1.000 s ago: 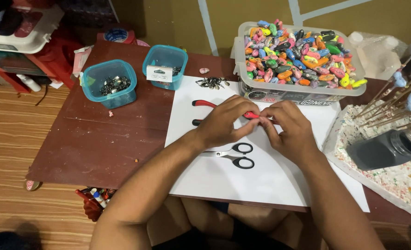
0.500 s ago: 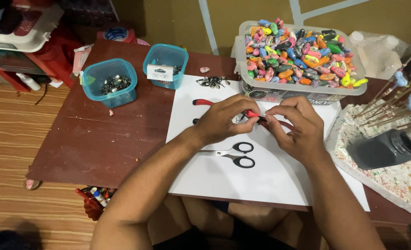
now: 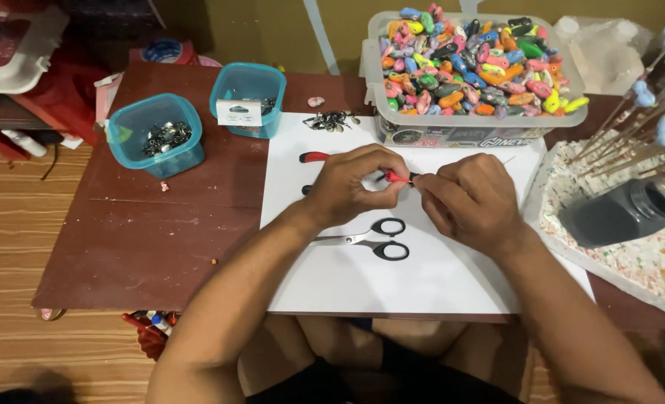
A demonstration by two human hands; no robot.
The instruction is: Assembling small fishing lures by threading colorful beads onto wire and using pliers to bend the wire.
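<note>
Fingers (image 3: 381, 173) of your left hand (image 3: 351, 185) were clamped on a small red-handled tool (image 3: 397, 177), held above the white sheet (image 3: 452, 277) on the counter (image 3: 145, 239). Your right hand (image 3: 473, 200) pinched its fingers together at the tool's black tip, touching it. Black-handled scissors (image 3: 370, 239) lay on the sheet just below your hands. Red-handled pliers (image 3: 313, 157) lay beside your left hand. Behind stood a clear bin of colourful pieces (image 3: 471, 67) and two teal tubs (image 3: 156, 135).

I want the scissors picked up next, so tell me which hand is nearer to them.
Left. The left hand sits just above the scissors, its wrist over the blades; the right hand is up and to their right.
</note>
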